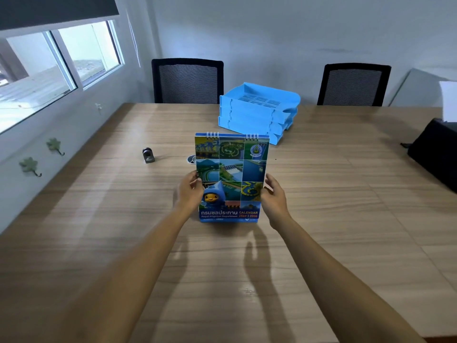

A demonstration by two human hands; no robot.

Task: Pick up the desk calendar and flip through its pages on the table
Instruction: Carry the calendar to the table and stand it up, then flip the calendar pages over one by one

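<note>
The desk calendar (231, 169) stands upright on the wooden table (333, 206), its front cover facing me. The cover has a grid of blue and green photos, a blue cartoon mascot and spiral rings along the top edge. My left hand (190, 191) grips the calendar's left edge, thumb on the cover. My right hand (273, 194) is at the right edge with fingers spread, touching or almost touching it. The calendar's base sits at or just above the tabletop; I cannot tell which.
A stack of blue paper trays (257, 112) sits behind the calendar. A small grey metal object (148, 155) lies to the left. A black bag (435, 149) is at the right edge. Two black mesh chairs (188, 80) stand at the far side. A wall with hooks runs along the left.
</note>
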